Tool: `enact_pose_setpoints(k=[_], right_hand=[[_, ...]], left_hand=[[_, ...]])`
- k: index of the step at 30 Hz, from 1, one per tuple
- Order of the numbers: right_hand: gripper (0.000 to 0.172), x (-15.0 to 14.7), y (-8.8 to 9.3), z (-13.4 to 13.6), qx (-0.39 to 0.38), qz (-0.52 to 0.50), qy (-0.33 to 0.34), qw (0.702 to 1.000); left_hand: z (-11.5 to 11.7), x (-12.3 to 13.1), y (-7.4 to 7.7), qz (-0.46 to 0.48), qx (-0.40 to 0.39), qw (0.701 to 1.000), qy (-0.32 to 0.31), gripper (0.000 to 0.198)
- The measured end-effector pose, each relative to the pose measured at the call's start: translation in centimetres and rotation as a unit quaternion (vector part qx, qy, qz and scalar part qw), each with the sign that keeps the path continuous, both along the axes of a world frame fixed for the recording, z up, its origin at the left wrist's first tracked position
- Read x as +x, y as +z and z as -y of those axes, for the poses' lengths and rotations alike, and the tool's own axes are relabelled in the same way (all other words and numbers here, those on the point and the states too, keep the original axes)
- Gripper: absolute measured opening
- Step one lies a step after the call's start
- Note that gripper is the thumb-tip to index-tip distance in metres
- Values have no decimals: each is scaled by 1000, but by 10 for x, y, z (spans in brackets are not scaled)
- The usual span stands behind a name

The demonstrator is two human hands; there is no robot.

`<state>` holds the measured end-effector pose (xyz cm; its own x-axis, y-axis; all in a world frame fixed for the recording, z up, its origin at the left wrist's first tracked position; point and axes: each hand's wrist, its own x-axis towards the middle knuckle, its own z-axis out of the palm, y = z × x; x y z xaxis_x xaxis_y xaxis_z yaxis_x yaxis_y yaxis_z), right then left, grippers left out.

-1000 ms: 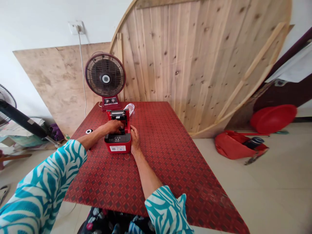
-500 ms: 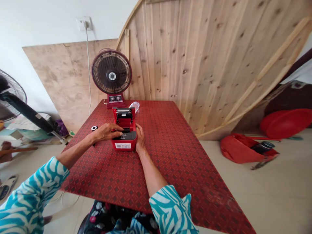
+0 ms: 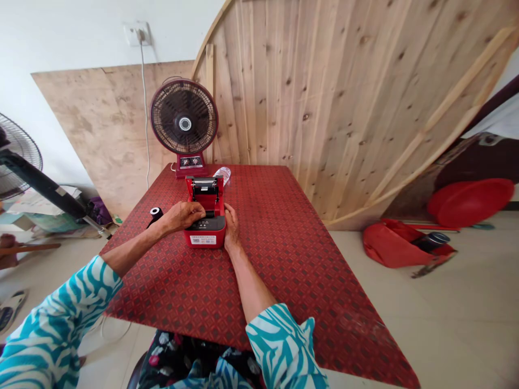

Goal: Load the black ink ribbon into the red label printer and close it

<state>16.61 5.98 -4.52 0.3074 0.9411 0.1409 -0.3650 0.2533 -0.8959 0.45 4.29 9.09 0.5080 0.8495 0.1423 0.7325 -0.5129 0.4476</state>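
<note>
Boxy red-and-blk plas. machine [image 3: 218,222]: shell smooth, semi-gloss; wht rect. paper-like label [image 3: 203,240] on front, flat. Red-and-dk patterned tabletop [image 3: 279,259]: smooth, slight sheen. Round maroon plas. fan [image 3: 184,111]: base glossy. Clear plas. bottle [image 3: 223,174]: thin, shiny. Tall knotty plank panel [image 3: 300,81]: bare wood, matt. Lt-brown plywood-type sheet [image 3: 91,113]: matt, blotchy. Teal-and-wht cloth sleeve [image 3: 278,337]: soft, matt. Pale floor tiles [image 3: 430,313]: smooth, lt. gloss
</note>
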Motion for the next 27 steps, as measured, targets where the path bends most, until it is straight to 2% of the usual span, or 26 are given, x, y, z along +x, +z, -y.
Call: enact_pose_setpoints(k=[7, 11, 14, 22, 27], right_hand=[[41, 0, 0, 1, -5, 8, 2, 1000], [41, 0, -3, 0, -3, 8, 0, 1000], [41, 1, -2, 0, -5, 11, 4, 1000], [41, 3, 9, 10, -21, 14, 10, 1000], [43, 8, 3, 7, -38, 31, 7, 999]], left_hand=[[3, 4, -4, -14, 129, 990, -61, 20], [19, 3, -7, -19, 221, 971, -88, 24], [34, 4, -16, -9, 280, 955, -97, 24], [51, 7, -47, 35, 363, 930, -48, 16], [51, 7, -62, 88, 351, 932, -27, 15]])
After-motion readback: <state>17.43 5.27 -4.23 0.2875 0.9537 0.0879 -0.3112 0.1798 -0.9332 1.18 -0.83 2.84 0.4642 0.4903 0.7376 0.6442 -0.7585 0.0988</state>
